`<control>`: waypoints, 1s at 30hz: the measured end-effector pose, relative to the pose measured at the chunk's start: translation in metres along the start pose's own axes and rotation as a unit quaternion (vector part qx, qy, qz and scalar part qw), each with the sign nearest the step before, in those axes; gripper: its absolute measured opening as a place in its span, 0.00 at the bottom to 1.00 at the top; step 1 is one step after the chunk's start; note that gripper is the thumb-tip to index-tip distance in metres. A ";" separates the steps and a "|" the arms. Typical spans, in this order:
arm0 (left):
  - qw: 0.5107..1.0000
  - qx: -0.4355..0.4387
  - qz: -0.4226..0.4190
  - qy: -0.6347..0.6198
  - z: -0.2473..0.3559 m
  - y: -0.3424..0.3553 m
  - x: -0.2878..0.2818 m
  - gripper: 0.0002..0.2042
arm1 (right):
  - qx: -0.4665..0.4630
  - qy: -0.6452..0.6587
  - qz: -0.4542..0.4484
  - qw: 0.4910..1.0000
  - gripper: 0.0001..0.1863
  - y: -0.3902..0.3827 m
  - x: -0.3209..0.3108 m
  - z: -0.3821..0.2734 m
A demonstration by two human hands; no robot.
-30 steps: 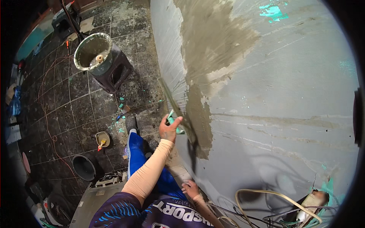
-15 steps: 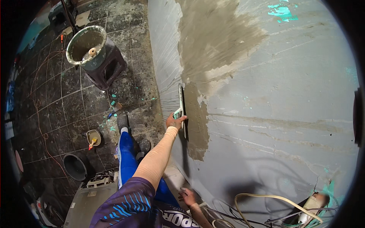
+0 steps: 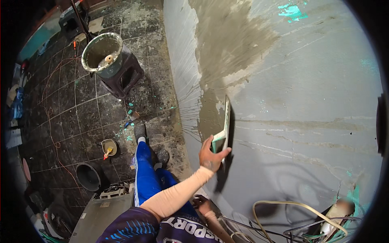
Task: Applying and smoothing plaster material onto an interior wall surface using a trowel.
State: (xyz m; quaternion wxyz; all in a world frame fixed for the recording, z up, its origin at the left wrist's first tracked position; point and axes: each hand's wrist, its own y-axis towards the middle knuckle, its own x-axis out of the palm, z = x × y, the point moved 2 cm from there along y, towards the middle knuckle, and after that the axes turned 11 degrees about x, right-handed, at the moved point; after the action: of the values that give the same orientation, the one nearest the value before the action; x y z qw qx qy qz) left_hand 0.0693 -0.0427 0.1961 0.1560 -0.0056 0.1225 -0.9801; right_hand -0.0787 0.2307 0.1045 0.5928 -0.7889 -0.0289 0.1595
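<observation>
- Here, the left hand [image 3: 210, 156] was clamped on the trowel [image 3: 226, 127], at the lower right edge of the plaster [image 3: 223, 50].
- Right hand [image 3: 205, 205]: grip could not be told.
- Coverage seemed partial: one patch spread, surrounding wall [image 3: 296, 89] largely uncoated.

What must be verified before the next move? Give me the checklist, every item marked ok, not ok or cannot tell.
1. Left hand gripping the long trowel by its green handle: ok.
2. Trowel touching the wall: cannot tell; its blade shows nearly edge-on.
3. Bucket set on the dark stool, off the floor: ok.
4. Floor near the feet free of litter: not ok; green scraps and a blue-handled tool lie there.
5. Right hand empty: cannot tell; its fingers are dark and partly hidden.
</observation>
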 end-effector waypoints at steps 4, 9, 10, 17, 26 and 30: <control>0.998 -0.028 0.048 -0.032 -0.017 -0.015 -0.037 0.40 | -0.020 0.029 -0.002 0.999 0.17 -0.005 -0.004 -0.015; 0.985 -0.122 0.087 0.084 -0.133 0.015 -0.055 0.42 | 0.034 0.017 -0.007 0.999 0.18 -0.011 -0.012 -0.009; 0.979 -0.140 0.083 0.121 -0.150 0.021 -0.052 0.42 | 0.039 0.010 -0.014 0.999 0.18 -0.011 -0.013 -0.005; 0.972 -0.226 0.017 0.068 -0.196 0.038 0.004 0.44 | -0.017 -0.036 0.021 0.999 0.19 -0.002 -0.018 0.032; 0.987 -0.148 0.034 0.045 -0.128 0.013 0.023 0.43 | 0.047 0.036 0.016 0.998 0.18 -0.005 -0.012 0.050; 0.995 -0.100 0.009 0.025 -0.064 -0.021 0.028 0.43 | 0.030 -0.045 0.015 0.998 0.18 0.001 -0.012 0.040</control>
State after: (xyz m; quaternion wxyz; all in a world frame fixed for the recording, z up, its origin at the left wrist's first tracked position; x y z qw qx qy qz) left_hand 0.0332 -0.0172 0.1387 0.1604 0.0043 0.2237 -0.9614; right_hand -0.1017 0.2647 0.0965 0.6115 -0.7633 -0.0392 0.2046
